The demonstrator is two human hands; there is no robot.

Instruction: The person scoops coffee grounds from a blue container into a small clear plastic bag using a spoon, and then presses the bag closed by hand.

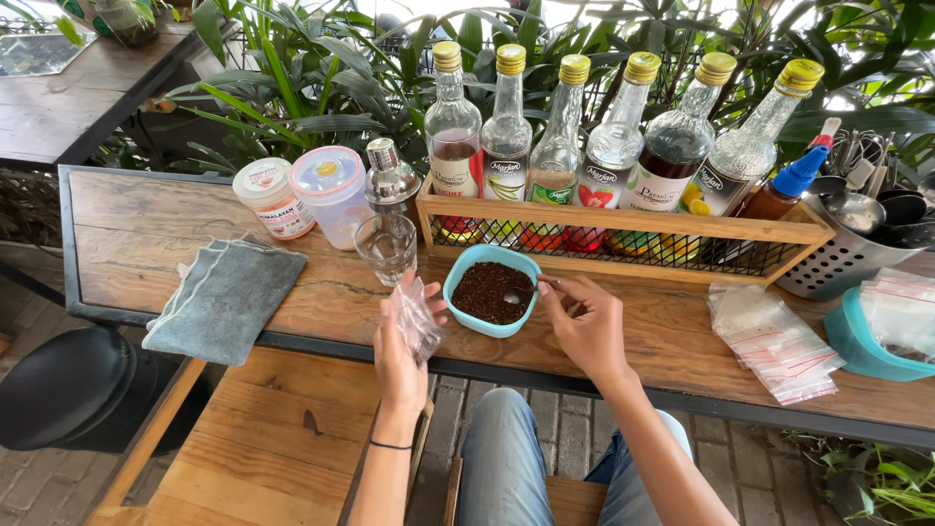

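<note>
jeans-clad knees [506, 458] were seen lowest in view, beneath the edge of a wooden counter [682, 341]. above them, the left hand [401, 341] was closed around a small clear plastic bag [417, 317], held upright just left of a turquoise bowl [492, 290]. the bowl was filled with dark brown granules and was set on the counter in front of a wooden rack [623, 226]. the right hand [584, 321] was pinched on the handle of a small spoon [531, 289], whose tip was dipped into the granules at the bowl's right rim. an empty drinking glass [387, 245] was stood just behind the bag. six clear bottles [560, 127] with yellow caps were lined up in the rack, some holding dark or amber syrup, others nearly colourless. two lidded plastic tubs [307, 195] and a metal shaker [390, 177] were placed to the left, near a folded grey cloth [229, 297]. more clear bags [774, 336] were piled to the right, beside a second turquoise container [862, 341] and a perforated metal holder [847, 253] filled with utensils.
</note>
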